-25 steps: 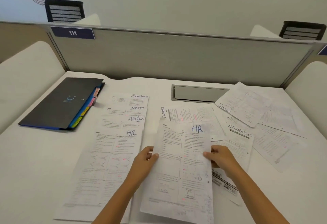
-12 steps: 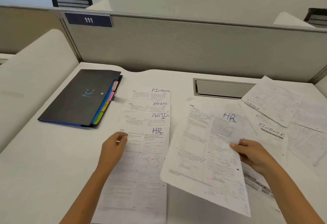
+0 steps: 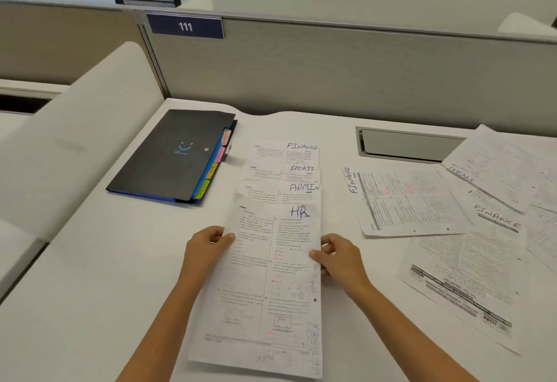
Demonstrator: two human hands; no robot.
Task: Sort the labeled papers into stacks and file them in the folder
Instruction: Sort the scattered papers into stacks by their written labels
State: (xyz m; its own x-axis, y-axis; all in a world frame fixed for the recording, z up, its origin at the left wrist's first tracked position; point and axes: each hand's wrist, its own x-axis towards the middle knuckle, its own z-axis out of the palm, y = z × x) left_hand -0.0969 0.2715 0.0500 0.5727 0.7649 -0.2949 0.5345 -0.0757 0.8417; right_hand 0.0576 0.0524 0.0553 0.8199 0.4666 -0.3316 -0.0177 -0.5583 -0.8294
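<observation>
Both hands sit on the white printed HR-labelled sheet [image 3: 265, 279], nearest on the white desk [image 3: 90, 306]. Left hand [image 3: 208, 249] pinches its left edge, thumb on top; right hand [image 3: 339, 256] pinches the right edge, fingers curled.

Risk: the sheet looks to be topping a staggered column, with the ADMIN sheet [image 3: 303, 190], SPORTS sheet [image 3: 301, 170] and FINANCE sheet [image 3: 301, 149] showing only their headers behind it. Push it too far up and it covers the ADMIN label; drag sideways and the sheets under it skew, mixing the stacks.

Unsorted white papers [image 3: 452, 231] spread to the right, some overlapping, two marked FINANCE and one SPORTS. They are near the column, so a sleeve could sweep them.

Far left, the closed black folder with coloured tabs [image 3: 171, 158] lies just beside the column's top. Nothing blocks it. Behind it stands a grey partition [image 3: 331, 74].
</observation>
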